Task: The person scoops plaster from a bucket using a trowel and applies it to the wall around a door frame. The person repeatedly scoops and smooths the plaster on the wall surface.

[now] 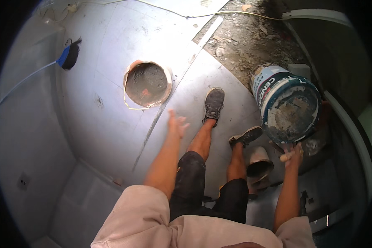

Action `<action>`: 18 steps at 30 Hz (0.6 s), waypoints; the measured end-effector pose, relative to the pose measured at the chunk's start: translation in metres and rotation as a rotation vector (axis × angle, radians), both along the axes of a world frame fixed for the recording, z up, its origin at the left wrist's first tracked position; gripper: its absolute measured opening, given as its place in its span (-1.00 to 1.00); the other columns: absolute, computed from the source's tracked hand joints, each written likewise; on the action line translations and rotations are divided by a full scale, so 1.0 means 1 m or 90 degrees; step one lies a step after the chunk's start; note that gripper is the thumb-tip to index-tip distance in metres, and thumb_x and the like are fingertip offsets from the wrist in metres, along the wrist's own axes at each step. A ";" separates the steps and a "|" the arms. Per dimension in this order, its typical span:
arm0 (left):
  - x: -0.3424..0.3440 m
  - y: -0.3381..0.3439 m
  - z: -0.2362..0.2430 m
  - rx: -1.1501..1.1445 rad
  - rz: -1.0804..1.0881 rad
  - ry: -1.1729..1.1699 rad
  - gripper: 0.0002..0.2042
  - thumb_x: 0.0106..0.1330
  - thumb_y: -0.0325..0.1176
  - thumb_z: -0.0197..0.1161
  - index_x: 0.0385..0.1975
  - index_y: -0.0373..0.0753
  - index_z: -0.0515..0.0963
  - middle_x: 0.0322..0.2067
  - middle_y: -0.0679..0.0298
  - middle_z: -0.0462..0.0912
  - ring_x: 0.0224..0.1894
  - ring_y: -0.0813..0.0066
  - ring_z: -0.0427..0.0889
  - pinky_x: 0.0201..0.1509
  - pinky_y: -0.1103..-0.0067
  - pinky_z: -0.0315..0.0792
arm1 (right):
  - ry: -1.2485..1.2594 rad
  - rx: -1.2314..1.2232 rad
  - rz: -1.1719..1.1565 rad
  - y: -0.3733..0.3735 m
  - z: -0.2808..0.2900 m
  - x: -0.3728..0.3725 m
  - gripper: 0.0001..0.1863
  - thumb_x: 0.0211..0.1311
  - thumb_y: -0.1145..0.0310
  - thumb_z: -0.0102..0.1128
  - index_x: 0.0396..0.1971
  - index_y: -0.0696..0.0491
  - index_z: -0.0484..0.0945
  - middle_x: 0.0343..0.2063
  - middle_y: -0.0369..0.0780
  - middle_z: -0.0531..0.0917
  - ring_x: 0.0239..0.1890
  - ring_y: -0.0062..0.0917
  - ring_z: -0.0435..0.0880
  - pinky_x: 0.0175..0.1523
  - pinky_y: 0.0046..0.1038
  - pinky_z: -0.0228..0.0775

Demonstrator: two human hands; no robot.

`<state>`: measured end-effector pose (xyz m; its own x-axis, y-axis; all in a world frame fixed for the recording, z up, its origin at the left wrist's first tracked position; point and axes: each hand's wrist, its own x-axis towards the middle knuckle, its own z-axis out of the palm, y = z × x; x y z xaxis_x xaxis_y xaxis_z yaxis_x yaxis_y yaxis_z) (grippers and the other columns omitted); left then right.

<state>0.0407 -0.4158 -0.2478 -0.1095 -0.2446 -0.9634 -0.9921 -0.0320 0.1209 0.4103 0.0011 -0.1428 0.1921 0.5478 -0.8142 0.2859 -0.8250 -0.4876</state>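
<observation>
The left hand (177, 125) is held empty, with its fingers loosely spread, in front of the left shin and just beside a round bucket (168, 78). That bucket is set on the pale floor (111, 124) and is filled nearly to the rim with grey mix (146, 82); a reddish fragment is seen in the mix, and a thin wire handle (130, 106) is lowered along the near side.

The right hand (294, 154) is closed around the tan handle of a tool (284, 157); the rest of the tool is too indistinct to be made out. This hand is placed just below the near edge of a large white and dark-teal bucket (262, 89), whose round end is crusted with dried grey matter. Whether that edge is touched cannot be told. A smaller bucket (258, 154) is seen tilted between the right shoe (248, 135) and the right hand.

Beyond the large bucket, bare ground is covered with rubble (239, 39), and a pale strip (211, 32) is laid along its left edge. A blue broom (63, 57) is seen at the far left.
</observation>
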 end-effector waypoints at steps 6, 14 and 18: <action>-0.100 -0.127 -0.067 0.083 0.401 0.096 -0.28 0.47 -0.05 0.13 0.49 -0.22 0.00 0.50 -0.09 0.01 0.54 -0.01 0.03 0.47 -0.12 0.09 | -0.302 -0.220 0.002 -0.077 0.097 0.095 -0.64 0.34 0.29 0.31 0.01 0.11 0.44 -0.33 -0.14 0.59 -0.44 -0.40 0.63 -0.34 -0.31 0.60; -0.202 -0.149 -0.062 0.114 0.352 0.062 -0.68 0.43 -0.26 0.10 0.01 -0.37 0.52 -0.19 0.06 0.67 -0.14 0.10 0.68 -0.06 0.18 0.63 | -0.420 -0.130 0.064 -0.095 0.238 0.060 -0.76 0.29 0.28 0.21 -0.19 0.08 0.41 -0.54 -0.24 0.45 -0.64 -0.49 0.47 -0.56 -0.35 0.42; -0.206 -0.068 0.000 -0.044 0.212 -0.046 -0.65 0.36 -0.37 -0.11 -0.07 -0.40 0.58 -0.17 0.08 0.67 -0.08 0.08 0.66 -0.10 0.17 0.68 | -0.535 -0.077 0.172 -0.085 0.314 0.081 -0.64 0.31 0.24 0.24 -0.02 0.15 0.49 -0.40 -0.14 0.58 -0.49 -0.35 0.60 -0.40 -0.27 0.51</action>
<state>-0.1658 -0.4839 -0.2480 0.0553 -0.3210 -0.9455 -0.9345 -0.3502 0.0643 0.4908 -0.0842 0.1713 0.6293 0.5799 -0.5174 0.7018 -0.7101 0.0577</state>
